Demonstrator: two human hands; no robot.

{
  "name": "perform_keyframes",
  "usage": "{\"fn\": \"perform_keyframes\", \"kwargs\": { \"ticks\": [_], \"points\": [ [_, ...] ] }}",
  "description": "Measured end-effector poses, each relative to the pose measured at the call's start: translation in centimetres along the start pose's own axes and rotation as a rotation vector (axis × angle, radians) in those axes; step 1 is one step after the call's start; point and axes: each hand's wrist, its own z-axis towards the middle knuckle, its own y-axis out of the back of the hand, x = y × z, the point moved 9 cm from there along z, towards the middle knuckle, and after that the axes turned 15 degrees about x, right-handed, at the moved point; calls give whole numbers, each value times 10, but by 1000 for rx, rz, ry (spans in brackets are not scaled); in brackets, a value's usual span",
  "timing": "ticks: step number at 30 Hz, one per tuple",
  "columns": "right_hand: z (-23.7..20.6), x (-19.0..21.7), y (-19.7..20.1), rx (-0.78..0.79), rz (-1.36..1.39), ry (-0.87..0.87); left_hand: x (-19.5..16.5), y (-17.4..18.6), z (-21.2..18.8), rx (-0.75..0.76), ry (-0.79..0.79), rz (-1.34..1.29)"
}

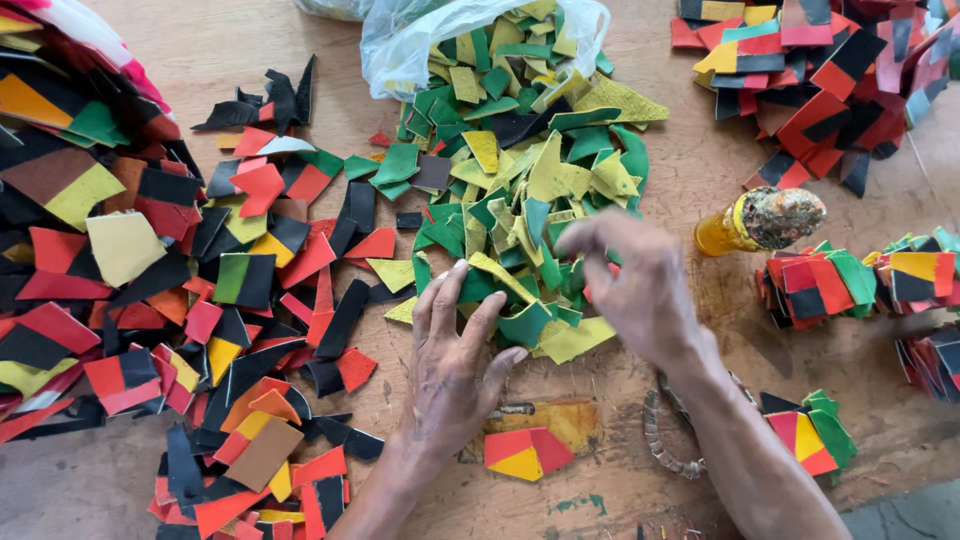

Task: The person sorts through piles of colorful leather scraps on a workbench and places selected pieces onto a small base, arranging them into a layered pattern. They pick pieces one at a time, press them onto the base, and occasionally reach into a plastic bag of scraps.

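Scraps (520, 190) lay heaped; left hand (452, 365) splayed flat on them, right hand (632, 285) curled, grip hidden; a careless sweep could tip the bottle (755, 222).

Matt leather-like scraps (520, 190) on a worn, rough wooden table (220, 40); a glossy, crinkled plastic bag (400, 40).

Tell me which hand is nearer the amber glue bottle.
Right. The right hand lies just beside the amber glue bottle, toward the scrap pile; the left hand is farther, across the green and yellow scraps.
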Motion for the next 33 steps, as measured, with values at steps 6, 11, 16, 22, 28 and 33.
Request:
{"fn": "perform_keyframes", "kwargs": {
  "ticks": [6, 11, 16, 22, 28, 33],
  "points": [
    [41, 6, 22, -184, -288, 141, -4, 4, 1, -24, 17, 31],
    [53, -12, 14, -178, -49, 25, -4, 6, -1, -59, 33, 65],
    [71, -15, 24, -45, 244, 113, -4, 3, -2, -41, 20, 41],
    [50, -2, 31, 35, -24, -77, -2, 2, -2, -32, 11, 24],
    [-7, -22, 40, 137, -37, -541, -4, 1, -6, -60, -11, 69],
    [-52, -31, 31, 248, -19, -725, -13, -4, -3, -19, -124, 65]
  ]
}}
